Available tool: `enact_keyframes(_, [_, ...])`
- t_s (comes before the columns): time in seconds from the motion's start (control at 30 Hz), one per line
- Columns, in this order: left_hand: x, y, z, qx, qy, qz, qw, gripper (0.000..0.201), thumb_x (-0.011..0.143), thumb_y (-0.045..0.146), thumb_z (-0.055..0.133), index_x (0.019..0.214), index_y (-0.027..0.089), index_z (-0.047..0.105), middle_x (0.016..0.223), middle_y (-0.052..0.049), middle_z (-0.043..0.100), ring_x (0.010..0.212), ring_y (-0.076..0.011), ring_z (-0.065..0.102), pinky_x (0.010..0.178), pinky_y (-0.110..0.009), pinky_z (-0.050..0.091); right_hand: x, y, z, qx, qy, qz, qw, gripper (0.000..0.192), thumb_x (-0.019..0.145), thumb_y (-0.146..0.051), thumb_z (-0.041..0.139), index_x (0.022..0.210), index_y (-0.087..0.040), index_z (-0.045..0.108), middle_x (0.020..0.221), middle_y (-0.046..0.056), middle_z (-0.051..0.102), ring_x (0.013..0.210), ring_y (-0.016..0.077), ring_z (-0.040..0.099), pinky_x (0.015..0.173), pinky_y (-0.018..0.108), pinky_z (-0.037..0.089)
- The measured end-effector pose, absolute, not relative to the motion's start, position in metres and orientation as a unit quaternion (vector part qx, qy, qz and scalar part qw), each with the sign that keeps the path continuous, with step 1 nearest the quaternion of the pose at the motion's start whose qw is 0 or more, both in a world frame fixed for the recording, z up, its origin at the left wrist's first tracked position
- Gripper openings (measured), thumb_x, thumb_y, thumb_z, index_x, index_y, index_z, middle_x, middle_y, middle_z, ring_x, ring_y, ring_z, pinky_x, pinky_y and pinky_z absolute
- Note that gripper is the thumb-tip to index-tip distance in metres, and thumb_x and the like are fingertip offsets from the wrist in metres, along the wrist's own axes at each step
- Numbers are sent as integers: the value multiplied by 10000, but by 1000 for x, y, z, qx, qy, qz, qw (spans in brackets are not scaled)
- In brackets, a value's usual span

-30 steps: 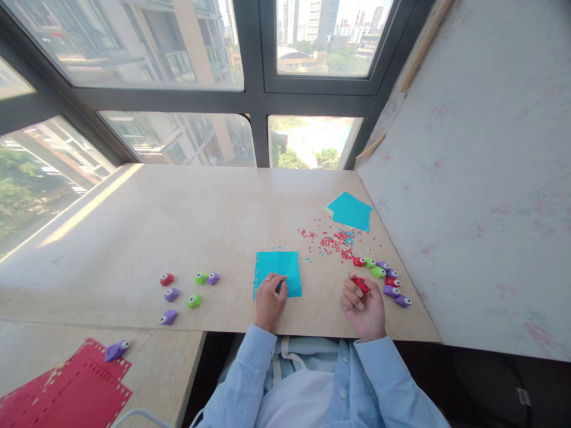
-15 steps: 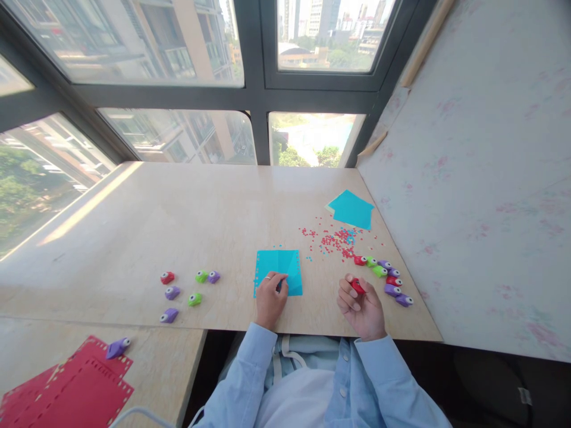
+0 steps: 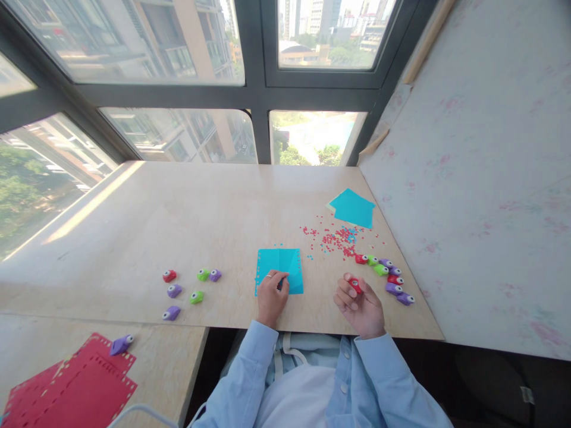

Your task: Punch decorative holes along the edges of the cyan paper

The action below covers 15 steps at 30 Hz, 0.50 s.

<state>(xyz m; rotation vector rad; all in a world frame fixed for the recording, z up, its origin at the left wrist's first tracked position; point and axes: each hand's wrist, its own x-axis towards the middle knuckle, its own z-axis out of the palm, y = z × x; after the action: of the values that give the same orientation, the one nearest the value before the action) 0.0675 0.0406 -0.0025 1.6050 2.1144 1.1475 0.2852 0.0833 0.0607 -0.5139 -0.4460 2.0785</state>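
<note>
The left hand (image 3: 271, 295) lies on the near edge of a blue paper square (image 3: 279, 268). Its fingers are bent and press the paper down on the tabletop (image 3: 178, 220). There is a ring on one finger. The paper lies flat, with little holes along its edges.

The right hand (image 3: 360, 304) is just to the right of the blue paper square, palm up. Its fingers curl around a small red punch (image 3: 355, 285), held at the fingertips a little above the tabletop.

To the right of the blue paper square is a row of small punches (image 3: 386, 274), red, green and purple, close together. Past them, farther from the person, lie many tiny red and blue paper bits (image 3: 334, 238). Beyond the bits is a stack of blue paper (image 3: 352, 208).

To the left of the blue paper square sits another group of small punches (image 3: 190, 286), well apart from it. Far to the left, on a lower tabletop, lie red paper sheets (image 3: 75, 392) with holes on the edges, and a purple punch (image 3: 121, 343) rests on them.
</note>
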Motion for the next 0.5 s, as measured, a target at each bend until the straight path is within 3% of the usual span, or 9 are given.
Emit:
enact_keyframes(0.3, [67,40,-3,551,722,397,129,197,881,164,537,923,207,724,921,-46,700,745,-151,623,690,-268,468,285,82,61,-216,-221,839,447,185,851,-357,678,864,-200,580,623,-65,317,447,53,188,479,205,339])
enact_keyframes(0.5, [67,40,-3,551,722,398,131,205,887,172,524,924,210,722,921,-49,700,742,-152,619,689,-274,470,274,79,58,-229,-287,822,435,205,860,-384,695,913,-207,607,691,-16,486,516,86,403,524,231,358])
